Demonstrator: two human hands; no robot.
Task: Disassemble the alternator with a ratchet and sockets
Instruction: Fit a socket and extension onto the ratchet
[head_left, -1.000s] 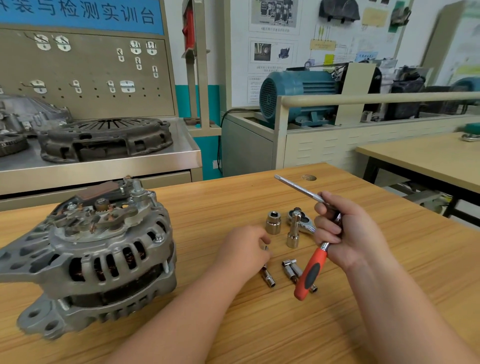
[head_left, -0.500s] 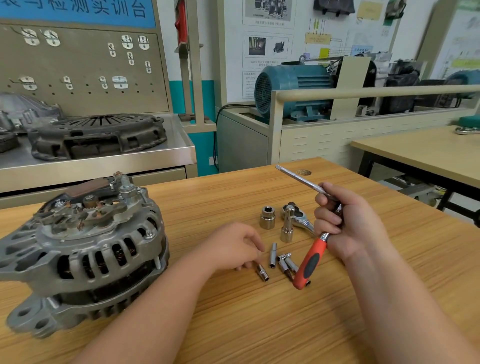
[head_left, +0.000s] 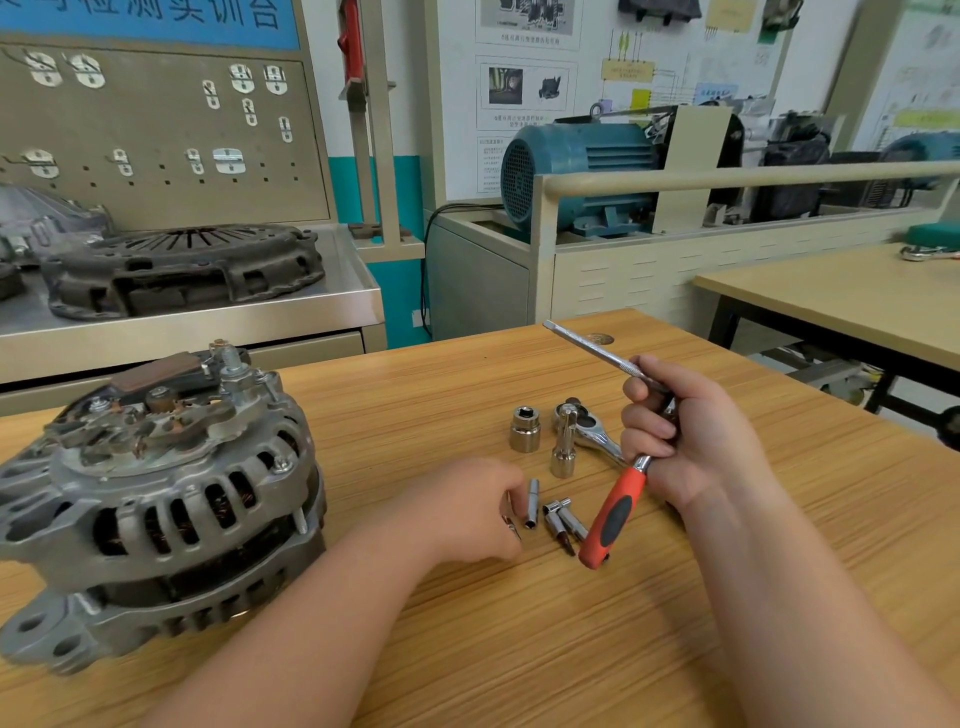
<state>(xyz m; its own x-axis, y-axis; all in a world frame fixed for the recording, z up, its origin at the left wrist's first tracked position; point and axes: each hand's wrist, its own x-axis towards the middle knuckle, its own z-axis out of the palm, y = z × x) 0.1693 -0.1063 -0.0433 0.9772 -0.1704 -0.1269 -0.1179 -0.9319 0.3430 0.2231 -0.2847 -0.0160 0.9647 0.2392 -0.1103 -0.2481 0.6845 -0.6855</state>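
Note:
The grey alternator (head_left: 156, 499) stands on the wooden table (head_left: 519, 649) at the left, terminal side up. My left hand (head_left: 467, 512) lies on the table to its right, with curled fingertips pinching a small socket (head_left: 512, 526). My right hand (head_left: 691, 431) is raised over the tools and grips a slim metal extension bar (head_left: 592, 353) that points up and left. The shaft of the red-handled ratchet (head_left: 613, 514) runs into the same fist; its chrome head (head_left: 574, 415) lies on the table.
Loose on the table between my hands are a wide socket (head_left: 524, 428), a tall socket (head_left: 563, 452), a thin deep socket (head_left: 532, 503) and a few small bits (head_left: 563, 522). A steel bench with a clutch plate (head_left: 182, 270) stands behind. A blue motor (head_left: 576, 171) sits at the back.
My left hand has shifted toward the small sockets and closed its fingertips on one that lay free before. My right hand has kept its grip and place.

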